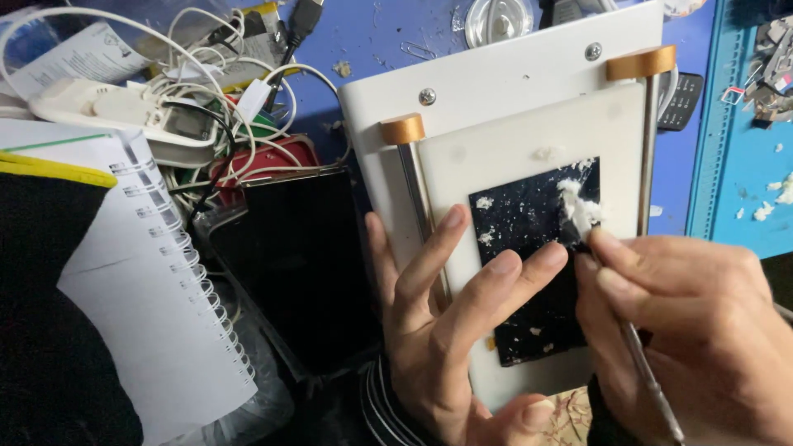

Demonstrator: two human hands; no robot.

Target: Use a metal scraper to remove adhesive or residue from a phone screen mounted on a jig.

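A white machine (496,91) with two metal rails and gold end caps carries a white plate (512,161). On the plate lies a black glass panel (529,223) flecked with white glue residue. My left hand (446,330) lies flat on the plate, fingers spread, its fingertips pressing on the panel's left edge. My right hand (686,330) grips a thin metal scraper tool (648,380). The tool's tip sits under a lump of white residue (580,208) at the panel's upper right.
A dark phone (301,264) lies left of the machine. Further left are a spiral notebook (140,272), a tangle of white cables (215,91) and a white power strip (107,107). A blue mat (747,165) with white crumbs lies at the right.
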